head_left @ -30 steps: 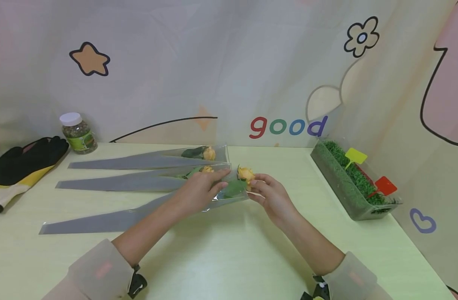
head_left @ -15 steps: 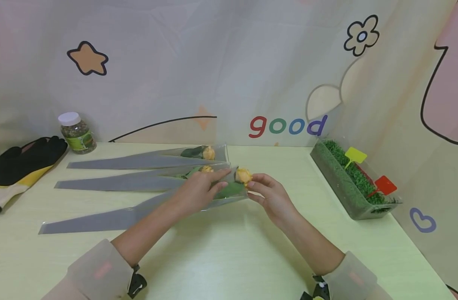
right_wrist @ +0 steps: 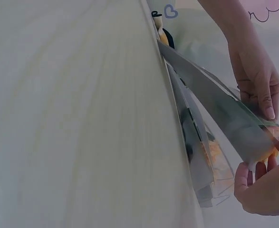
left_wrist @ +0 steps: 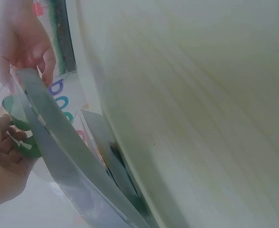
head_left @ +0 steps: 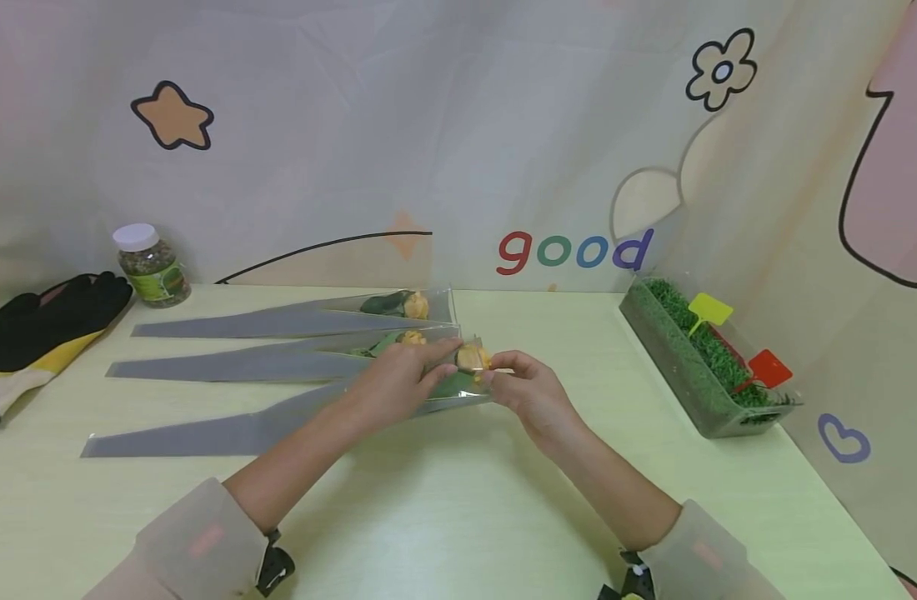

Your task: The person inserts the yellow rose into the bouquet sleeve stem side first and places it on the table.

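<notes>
In the head view, my left hand (head_left: 398, 379) holds the upper edge of the nearest flower sleeve (head_left: 181, 433), a long grey sleeve with a clear front. A yellow rose (head_left: 472, 358) sits at its right-hand mouth, its green leaf inside below the bloom. My right hand (head_left: 529, 392) pinches at the bloom, fingertips right at the sleeve's mouth. The right wrist view shows this sleeve (right_wrist: 210, 95) raised at its mouth, with right fingers under it. Behind lie two more sleeves, a middle one (head_left: 203, 367) and a far one (head_left: 226, 323), each with a yellow rose inside.
A black, yellow and white glove (head_left: 53, 329) lies at the left, beside a jar (head_left: 154, 271) with a white lid. At the right stands a clear trough of artificial grass (head_left: 699, 358) with a yellow tag (head_left: 709, 308) and a red tag (head_left: 766, 368).
The right hand has moved the rose left, and the bloom is now back within the sleeve's mouth. The sleeve's narrow tail has shifted slightly. The left hand keeps its place.
</notes>
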A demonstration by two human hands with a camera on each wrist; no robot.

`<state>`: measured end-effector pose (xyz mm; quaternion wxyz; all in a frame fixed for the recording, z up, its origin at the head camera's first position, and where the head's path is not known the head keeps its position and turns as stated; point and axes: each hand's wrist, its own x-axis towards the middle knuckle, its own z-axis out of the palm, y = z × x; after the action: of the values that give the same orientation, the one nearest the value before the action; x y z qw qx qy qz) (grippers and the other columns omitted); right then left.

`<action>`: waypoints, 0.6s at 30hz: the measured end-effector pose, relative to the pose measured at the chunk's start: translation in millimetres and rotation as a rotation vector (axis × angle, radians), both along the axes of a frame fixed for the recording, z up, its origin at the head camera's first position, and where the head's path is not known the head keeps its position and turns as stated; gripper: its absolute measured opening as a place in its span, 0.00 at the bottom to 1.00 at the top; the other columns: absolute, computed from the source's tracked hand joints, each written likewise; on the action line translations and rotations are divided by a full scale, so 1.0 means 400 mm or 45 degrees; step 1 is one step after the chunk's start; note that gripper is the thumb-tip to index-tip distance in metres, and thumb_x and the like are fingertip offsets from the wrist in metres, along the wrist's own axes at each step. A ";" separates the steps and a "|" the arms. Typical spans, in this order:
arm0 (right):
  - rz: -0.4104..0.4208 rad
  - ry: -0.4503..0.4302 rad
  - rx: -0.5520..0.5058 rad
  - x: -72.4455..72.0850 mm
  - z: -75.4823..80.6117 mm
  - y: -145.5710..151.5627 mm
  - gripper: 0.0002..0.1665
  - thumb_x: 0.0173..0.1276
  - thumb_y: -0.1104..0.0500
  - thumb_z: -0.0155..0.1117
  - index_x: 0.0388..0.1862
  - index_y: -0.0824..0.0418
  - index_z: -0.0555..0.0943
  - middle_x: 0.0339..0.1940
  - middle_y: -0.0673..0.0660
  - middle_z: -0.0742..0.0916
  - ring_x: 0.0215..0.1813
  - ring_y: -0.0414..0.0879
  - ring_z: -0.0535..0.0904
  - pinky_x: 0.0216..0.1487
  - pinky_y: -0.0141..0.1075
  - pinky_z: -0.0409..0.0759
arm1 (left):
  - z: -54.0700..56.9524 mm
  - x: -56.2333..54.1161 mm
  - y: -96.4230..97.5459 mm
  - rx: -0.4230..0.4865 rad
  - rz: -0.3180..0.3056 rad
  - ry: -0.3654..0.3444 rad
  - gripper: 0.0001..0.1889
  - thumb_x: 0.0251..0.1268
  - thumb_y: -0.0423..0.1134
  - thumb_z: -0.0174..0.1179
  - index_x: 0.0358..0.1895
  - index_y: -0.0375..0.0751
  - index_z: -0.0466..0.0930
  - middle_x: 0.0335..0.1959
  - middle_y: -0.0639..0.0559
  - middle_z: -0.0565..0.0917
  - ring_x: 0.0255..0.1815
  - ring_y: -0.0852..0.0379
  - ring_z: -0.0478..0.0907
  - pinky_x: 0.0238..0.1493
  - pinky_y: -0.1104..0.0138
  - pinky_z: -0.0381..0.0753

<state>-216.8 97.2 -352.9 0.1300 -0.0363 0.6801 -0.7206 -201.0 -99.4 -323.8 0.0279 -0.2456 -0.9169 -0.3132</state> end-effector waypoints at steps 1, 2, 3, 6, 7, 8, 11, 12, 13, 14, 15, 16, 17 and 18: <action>0.005 0.008 0.006 0.001 -0.001 -0.002 0.06 0.61 0.66 0.61 0.37 0.63 0.75 0.40 0.56 0.77 0.42 0.50 0.75 0.51 0.39 0.70 | 0.000 0.000 0.000 -0.002 -0.004 0.002 0.23 0.69 0.41 0.53 0.66 0.43 0.67 0.09 0.57 0.64 0.11 0.63 0.51 0.21 0.70 0.63; 0.008 0.019 0.020 0.002 -0.001 -0.005 0.06 0.61 0.66 0.60 0.37 0.63 0.75 0.40 0.56 0.77 0.43 0.50 0.75 0.51 0.40 0.70 | 0.000 -0.001 0.000 -0.005 -0.009 0.007 0.23 0.69 0.40 0.53 0.66 0.42 0.67 0.09 0.57 0.64 0.11 0.63 0.51 0.21 0.70 0.63; 0.008 0.029 0.033 0.003 -0.001 -0.006 0.06 0.61 0.66 0.60 0.37 0.63 0.75 0.41 0.56 0.78 0.43 0.50 0.75 0.52 0.40 0.69 | 0.000 -0.001 -0.001 -0.010 -0.013 0.011 0.23 0.69 0.40 0.53 0.66 0.42 0.67 0.10 0.57 0.64 0.11 0.63 0.51 0.21 0.70 0.63; 0.000 0.053 0.058 0.004 -0.002 -0.009 0.06 0.61 0.66 0.60 0.38 0.62 0.75 0.42 0.56 0.77 0.44 0.49 0.74 0.52 0.41 0.69 | 0.000 -0.002 -0.001 -0.017 -0.024 0.025 0.23 0.69 0.40 0.52 0.65 0.40 0.67 0.11 0.57 0.65 0.11 0.63 0.52 0.20 0.70 0.62; 0.002 0.062 0.059 0.004 -0.002 -0.009 0.06 0.62 0.66 0.61 0.38 0.61 0.75 0.42 0.55 0.77 0.45 0.48 0.74 0.52 0.41 0.69 | 0.000 -0.002 -0.001 -0.017 -0.026 0.033 0.23 0.69 0.40 0.52 0.65 0.40 0.67 0.12 0.57 0.65 0.12 0.63 0.52 0.20 0.70 0.62; 0.005 0.066 0.062 0.004 -0.002 -0.010 0.06 0.62 0.66 0.61 0.38 0.61 0.76 0.42 0.55 0.77 0.45 0.48 0.74 0.51 0.41 0.69 | 0.000 -0.002 -0.001 -0.018 -0.028 0.040 0.23 0.69 0.40 0.52 0.65 0.40 0.67 0.12 0.57 0.66 0.12 0.63 0.52 0.20 0.71 0.62; 0.012 0.071 0.052 0.004 -0.003 -0.012 0.05 0.62 0.66 0.62 0.36 0.59 0.77 0.40 0.54 0.79 0.45 0.48 0.74 0.51 0.40 0.70 | 0.001 -0.002 -0.002 -0.015 -0.034 0.063 0.23 0.68 0.40 0.53 0.64 0.38 0.68 0.12 0.57 0.65 0.12 0.63 0.53 0.19 0.71 0.61; 0.013 0.071 0.053 0.003 -0.002 -0.013 0.05 0.62 0.66 0.62 0.37 0.60 0.78 0.40 0.53 0.79 0.45 0.48 0.74 0.51 0.40 0.71 | 0.001 -0.002 -0.001 -0.014 -0.034 0.070 0.23 0.68 0.40 0.53 0.64 0.38 0.69 0.12 0.58 0.65 0.13 0.63 0.53 0.20 0.71 0.61; 0.013 0.068 0.058 0.003 -0.002 -0.014 0.05 0.62 0.66 0.63 0.37 0.60 0.78 0.39 0.53 0.80 0.45 0.48 0.74 0.51 0.40 0.71 | 0.002 -0.003 -0.001 -0.012 -0.036 0.074 0.23 0.68 0.40 0.53 0.64 0.38 0.69 0.12 0.58 0.64 0.13 0.63 0.53 0.20 0.71 0.62; 0.012 0.065 0.064 0.004 -0.001 -0.016 0.05 0.62 0.66 0.63 0.37 0.61 0.79 0.39 0.53 0.80 0.45 0.47 0.74 0.51 0.40 0.71 | 0.002 -0.003 -0.001 -0.014 -0.037 0.074 0.23 0.68 0.41 0.53 0.64 0.38 0.69 0.12 0.58 0.64 0.13 0.64 0.53 0.20 0.71 0.62; 0.015 0.065 0.063 0.005 0.000 -0.017 0.05 0.62 0.66 0.62 0.37 0.61 0.79 0.38 0.52 0.81 0.45 0.47 0.74 0.52 0.40 0.71 | 0.003 -0.003 -0.001 -0.015 -0.039 0.074 0.23 0.68 0.41 0.53 0.64 0.38 0.68 0.12 0.58 0.64 0.12 0.64 0.53 0.20 0.71 0.62; 0.018 0.065 0.063 0.005 0.000 -0.017 0.05 0.63 0.66 0.62 0.37 0.61 0.80 0.38 0.52 0.81 0.46 0.47 0.74 0.52 0.40 0.71 | 0.003 -0.004 0.000 -0.015 -0.039 0.073 0.23 0.68 0.41 0.53 0.64 0.38 0.68 0.12 0.58 0.64 0.12 0.64 0.53 0.20 0.71 0.62; 0.021 0.064 0.065 0.005 0.000 -0.018 0.05 0.63 0.66 0.61 0.38 0.62 0.80 0.38 0.52 0.81 0.46 0.47 0.73 0.53 0.41 0.71 | 0.003 -0.004 0.000 -0.014 -0.041 0.071 0.23 0.68 0.41 0.53 0.64 0.38 0.68 0.12 0.58 0.65 0.12 0.64 0.53 0.20 0.71 0.62; 0.026 0.063 0.069 0.006 0.001 -0.018 0.05 0.63 0.66 0.61 0.38 0.63 0.80 0.38 0.52 0.81 0.47 0.48 0.73 0.54 0.41 0.71 | 0.004 -0.004 0.000 -0.014 -0.039 0.068 0.23 0.68 0.41 0.53 0.64 0.39 0.68 0.12 0.58 0.66 0.12 0.64 0.53 0.20 0.71 0.61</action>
<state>-214.4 90.0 -352.7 0.1216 -0.0576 0.7020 -0.6993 -202.5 -99.3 -322.3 0.0463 -0.2682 -0.9137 -0.3019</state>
